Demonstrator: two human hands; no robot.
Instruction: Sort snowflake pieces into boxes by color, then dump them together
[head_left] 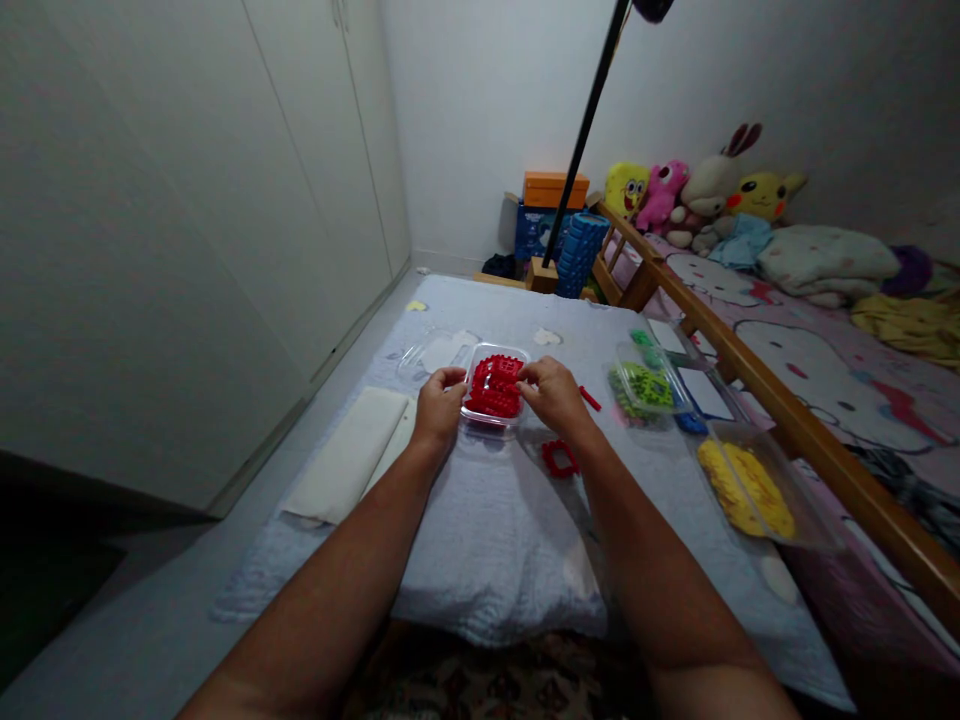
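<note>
A clear plastic container (491, 424) full of red toothed plastic building pieces (493, 388) stands in front of me. My left hand (441, 402) is closed on its left rim, thumb and fingers pinching the wall. Over the right rim, my right hand (551, 390) has its fingertips pressed together on a red piece at the edge of the pile; the hand hides part of it. A red square frame piece (559, 459) lies on the cloth beneath my right forearm. Beyond that wrist is a thin red strip (590, 398).
Rightward sit a clear box of green pieces (643, 388) and one of yellow pieces (746, 490), beside a wooden bed rail (739, 370). A transparent lid (431, 355) lies behind my left hand. A cream folded item (349, 455) rests at left. A black pole (585, 140) rises behind.
</note>
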